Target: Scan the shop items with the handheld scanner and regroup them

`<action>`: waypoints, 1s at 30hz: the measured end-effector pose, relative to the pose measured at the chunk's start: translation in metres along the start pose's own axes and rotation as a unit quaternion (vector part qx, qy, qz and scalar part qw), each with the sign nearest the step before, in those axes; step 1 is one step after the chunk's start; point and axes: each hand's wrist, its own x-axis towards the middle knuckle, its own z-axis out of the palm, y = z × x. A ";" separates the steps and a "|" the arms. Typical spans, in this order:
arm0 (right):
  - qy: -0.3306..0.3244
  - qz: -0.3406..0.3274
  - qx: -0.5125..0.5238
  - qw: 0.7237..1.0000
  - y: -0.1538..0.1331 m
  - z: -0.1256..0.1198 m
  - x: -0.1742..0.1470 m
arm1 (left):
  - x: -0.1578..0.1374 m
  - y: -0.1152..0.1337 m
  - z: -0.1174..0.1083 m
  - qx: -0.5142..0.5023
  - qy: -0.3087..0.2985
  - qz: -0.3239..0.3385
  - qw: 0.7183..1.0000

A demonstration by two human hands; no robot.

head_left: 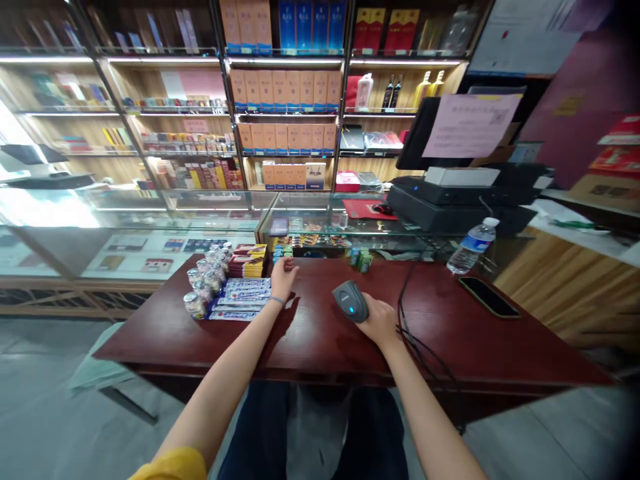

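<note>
My right hand [383,321] is wrapped round the handle of a dark grey barcode scanner [350,301], held above the table with a blue light showing on it. My left hand [284,277] is at the far side of the table with curled fingers; whether anything is inside them is hidden. Just beyond it stand small green and blue cans [281,251]. Left of that hand lie blue-and-white long packets [243,299] in a row, red and yellow packets [249,260] and several lidded jars [203,285]. More small green cans [364,261] stand at the back, right of centre.
A water bottle [473,247] and a phone [489,297] are on the right of the dark red table [310,347]. The scanner's black cable [406,300] runs across it. A glass counter [200,217], a monitor [420,137] and stocked shelves stand behind. A stool [97,363] is at left.
</note>
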 end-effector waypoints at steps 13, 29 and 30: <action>-0.024 -0.083 0.039 0.996 -0.036 0.033 -0.001 | -0.005 -0.023 -0.041 0.103 0.043 0.064 0.992; -0.020 -0.071 0.039 0.997 -0.039 0.030 0.000 | -0.003 -0.032 -0.037 0.155 0.029 0.041 0.987; -0.018 -0.072 0.039 0.996 -0.040 0.030 0.001 | -0.003 -0.031 -0.037 0.165 0.034 0.034 0.985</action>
